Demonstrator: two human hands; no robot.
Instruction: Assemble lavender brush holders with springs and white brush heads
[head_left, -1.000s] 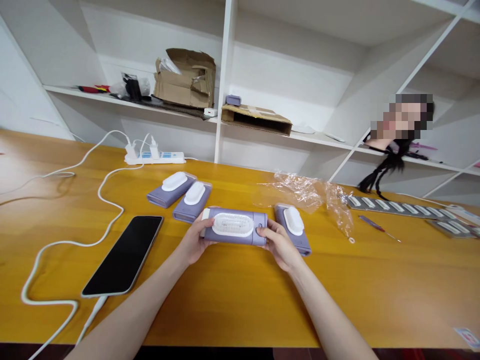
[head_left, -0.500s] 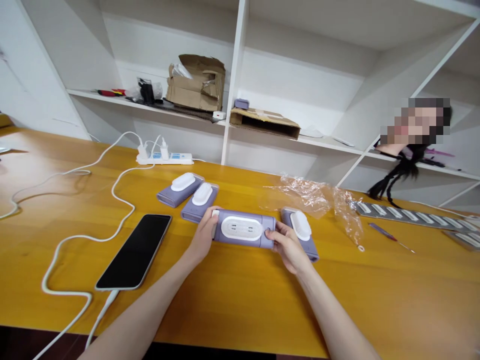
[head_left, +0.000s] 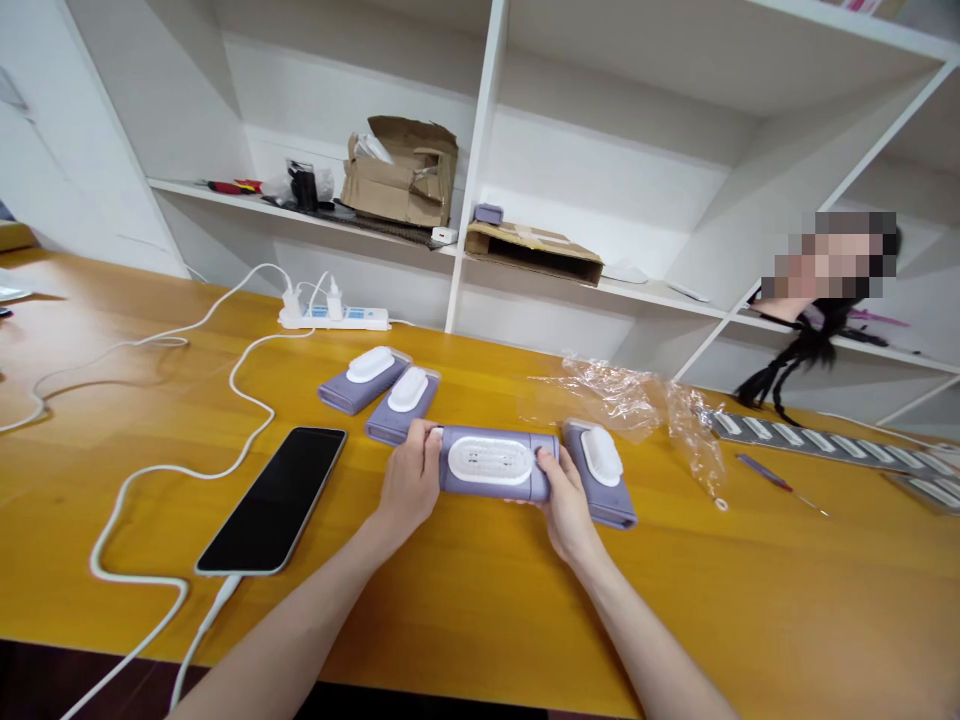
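Both hands hold a flat purple device [head_left: 540,480] with a white oval part on its upper face, lifted above the table in the middle of the head view. My left hand [head_left: 411,480] is closed around its left end, fingers curled at the edge. At the right end my right hand [head_left: 564,500] grips it, the thumb on top by a small round dark spot and the fingers underneath. A similar purple unit [head_left: 609,490] with a raised white oval piece lies just right of my right hand. Behind my left hand are another purple unit [head_left: 386,425] and a third one [head_left: 346,393].
A black-screened phone [head_left: 274,500] with a white cable lies at left. Farther back are a power strip [head_left: 360,319], crumpled clear plastic [head_left: 611,395], a screwdriver [head_left: 772,477] and a grey strip of white oval pieces [head_left: 806,440]. Shelves behind carry a torn cardboard box [head_left: 397,180] and a flat carton [head_left: 532,250].
The purple device has shifted slightly right. My left hand's fingers have curled more at its left end, and my right hand has moved in closer around the right end.
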